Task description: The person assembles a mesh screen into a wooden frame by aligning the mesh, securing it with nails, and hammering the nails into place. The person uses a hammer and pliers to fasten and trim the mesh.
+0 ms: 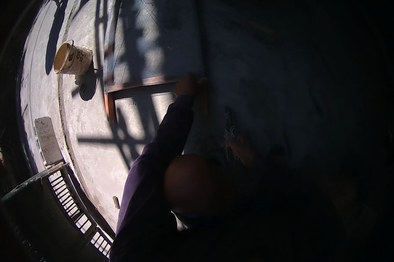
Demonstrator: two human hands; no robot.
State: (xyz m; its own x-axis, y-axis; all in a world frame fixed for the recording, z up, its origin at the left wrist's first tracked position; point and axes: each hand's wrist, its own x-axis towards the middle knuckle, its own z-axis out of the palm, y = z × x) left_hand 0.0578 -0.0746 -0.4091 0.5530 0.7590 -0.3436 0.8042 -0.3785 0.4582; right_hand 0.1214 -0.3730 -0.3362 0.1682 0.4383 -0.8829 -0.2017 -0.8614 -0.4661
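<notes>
A wooden frame [151,81] covered with fine mesh [151,48] lies on the concrete, with a short leg at its near left corner. My left hand [187,85] is closed on the near edge of the frame, at the border of the deep shadow. A small pale bit shows beside its fingers, too dim to name. Lower and to the right, my right hand [244,150] is closed around thin pale looped strands [231,133]. A dark, narrow thing [228,114] stands up by them; its kind is hidden in shadow.
A dirty white bucket [77,60] lies tipped over at the upper left. A grey slab [48,139] and a metal grate [68,198] line the left side. A small block [116,202] rests on the concrete. A rounded dark shape [190,183] sits below my hands. Heavy shadow hides the right half.
</notes>
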